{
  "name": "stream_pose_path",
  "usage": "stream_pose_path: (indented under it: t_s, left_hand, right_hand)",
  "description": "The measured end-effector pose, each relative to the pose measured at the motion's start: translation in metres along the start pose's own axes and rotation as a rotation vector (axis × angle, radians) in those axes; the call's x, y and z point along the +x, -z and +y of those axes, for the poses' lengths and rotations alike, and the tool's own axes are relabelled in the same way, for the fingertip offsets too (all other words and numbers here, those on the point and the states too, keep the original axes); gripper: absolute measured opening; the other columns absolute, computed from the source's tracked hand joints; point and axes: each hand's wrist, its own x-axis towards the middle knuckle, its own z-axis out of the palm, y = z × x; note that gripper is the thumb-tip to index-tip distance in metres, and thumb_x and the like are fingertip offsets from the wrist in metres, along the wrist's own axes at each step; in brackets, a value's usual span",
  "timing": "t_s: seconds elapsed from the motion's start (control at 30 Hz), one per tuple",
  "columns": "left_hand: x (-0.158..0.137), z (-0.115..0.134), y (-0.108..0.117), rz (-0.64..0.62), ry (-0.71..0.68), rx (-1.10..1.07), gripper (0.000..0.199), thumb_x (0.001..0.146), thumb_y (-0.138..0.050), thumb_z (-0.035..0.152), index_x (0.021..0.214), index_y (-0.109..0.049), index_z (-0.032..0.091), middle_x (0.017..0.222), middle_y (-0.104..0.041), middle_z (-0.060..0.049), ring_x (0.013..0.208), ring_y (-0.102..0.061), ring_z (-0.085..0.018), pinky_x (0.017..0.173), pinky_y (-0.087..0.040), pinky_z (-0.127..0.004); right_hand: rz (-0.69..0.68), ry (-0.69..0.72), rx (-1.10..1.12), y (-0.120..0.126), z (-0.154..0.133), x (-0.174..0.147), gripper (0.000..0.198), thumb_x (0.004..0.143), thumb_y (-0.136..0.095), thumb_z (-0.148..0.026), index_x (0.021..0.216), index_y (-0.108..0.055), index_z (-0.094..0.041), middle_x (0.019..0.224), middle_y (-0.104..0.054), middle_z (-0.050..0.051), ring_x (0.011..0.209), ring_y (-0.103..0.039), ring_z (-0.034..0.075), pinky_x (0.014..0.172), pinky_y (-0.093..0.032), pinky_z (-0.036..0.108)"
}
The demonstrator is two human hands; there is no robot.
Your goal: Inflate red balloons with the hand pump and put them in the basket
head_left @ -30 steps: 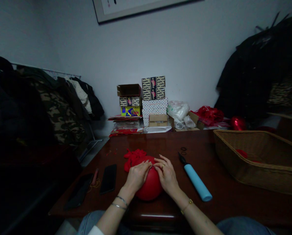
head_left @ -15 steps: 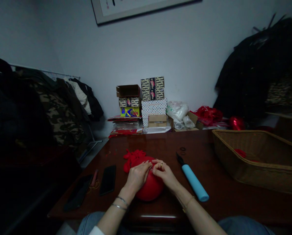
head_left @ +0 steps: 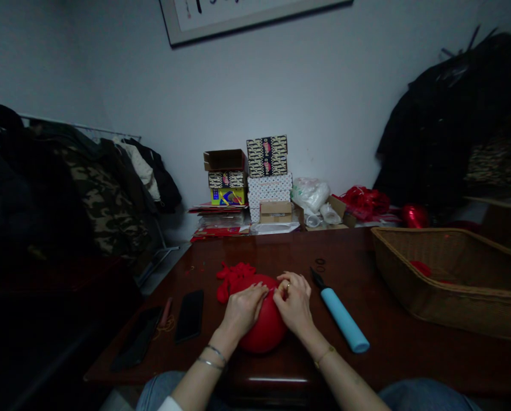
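Note:
An inflated red balloon rests near the front edge of the dark wooden table. My left hand lies over its left side, fingertips pinched on the balloon's neck at the top. From the right, my right hand has its thumb and forefinger pinched at the same neck, the other fingers curled. Just what lies between the fingertips is small and partly hidden. Behind the balloon is a pile of limp red balloons. To the right of my hands lies a light blue balloon pump with a black nozzle.
A wicker basket with red pieces inside stands at the right. Two dark phones and several rubber bands lie at the left. Dark rings lie beyond the pump. Boxes are stacked behind the table.
My right hand has moved slightly right and turned, its fingers more curled. The left hand stays nearly in place on the balloon.

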Motion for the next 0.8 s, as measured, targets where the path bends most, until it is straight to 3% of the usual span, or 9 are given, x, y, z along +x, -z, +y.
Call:
stream_pose_path:
  t_s: [0.23, 0.43, 0.63, 0.8]
  left_hand:
    - [-0.003, -0.002, 0.0, -0.015, 0.009, 0.009, 0.021, 0.087, -0.047, 0.014, 0.103, -0.061, 0.018, 0.099, -0.07, -0.006, 0.094, -0.066, -0.018, 0.083, -0.054, -0.031]
    - [-0.001, 0.003, -0.002, 0.013, -0.01, -0.02, 0.023, 0.087, -0.046, 0.014, 0.103, -0.062, 0.019, 0.1, -0.07, -0.007, 0.093, -0.066, -0.017, 0.085, -0.053, -0.031]
    - [-0.002, 0.003, -0.003, 0.008, -0.012, -0.026, 0.023, 0.087, -0.046, 0.015, 0.104, -0.062, 0.018, 0.101, -0.07, -0.007, 0.095, -0.065, -0.018, 0.086, -0.053, -0.033]
    - [-0.002, 0.0, -0.004, 0.009, 0.004, -0.003, 0.022, 0.087, -0.046, 0.016, 0.103, -0.062, 0.019, 0.101, -0.07, -0.007, 0.095, -0.065, -0.019, 0.084, -0.054, -0.034]
  right_hand:
    - [-0.051, 0.057, -0.043, 0.003, 0.007, 0.0, 0.02, 0.066, -0.053, -0.016, 0.051, -0.043, -0.023, 0.08, -0.06, 0.0, 0.086, -0.051, 0.02, 0.082, -0.035, 0.036]
    - [0.093, -0.007, -0.111, -0.005, 0.005, -0.001, 0.026, 0.077, -0.054, -0.028, 0.054, -0.042, -0.024, 0.072, -0.054, 0.004, 0.081, -0.046, 0.022, 0.076, -0.033, 0.038]
    - [0.182, -0.082, -0.051, -0.015, 0.008, -0.002, 0.021, 0.084, -0.05, -0.043, 0.076, -0.053, -0.024, 0.084, -0.056, 0.007, 0.089, -0.046, 0.025, 0.081, -0.032, 0.041]
    - [0.071, -0.055, 0.133, -0.018, 0.015, -0.003, 0.023, 0.085, -0.047, -0.04, 0.072, -0.058, -0.024, 0.098, -0.06, 0.006, 0.099, -0.049, 0.024, 0.087, -0.035, 0.04]
